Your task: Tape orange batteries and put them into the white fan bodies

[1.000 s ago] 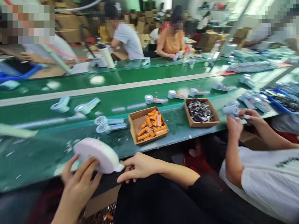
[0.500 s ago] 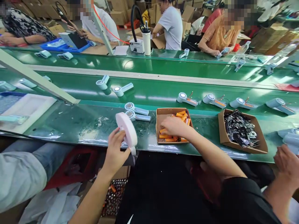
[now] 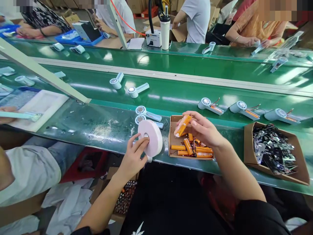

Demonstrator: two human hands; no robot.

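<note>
My left hand [image 3: 137, 150] grips a white tape roll [image 3: 153, 138] by its centre and lower edge, at the bench's front edge. Above a cardboard box [image 3: 172, 130], my right hand [image 3: 201, 127] holds an orange battery [image 3: 182, 126] between thumb and fingers. Several more orange batteries [image 3: 188, 147] lie in that box. Two light-blue fan bodies [image 3: 153, 116] rest just behind the tape roll, which partly covers the nearer one.
A box of small metal and black parts [image 3: 274, 148] stands on the right. Several fan bodies [image 3: 238, 107] sit along the green belt [image 3: 171, 88]. A slanted metal post [image 3: 46, 70] crosses at left. Co-workers sit across the line; another person's hand [image 3: 7, 114] is at far left.
My right hand has risen out of the box with a battery. The tape roll has turned its flat side to view. The whole view has shifted, and the right-hand co-worker's hand is gone from sight.
</note>
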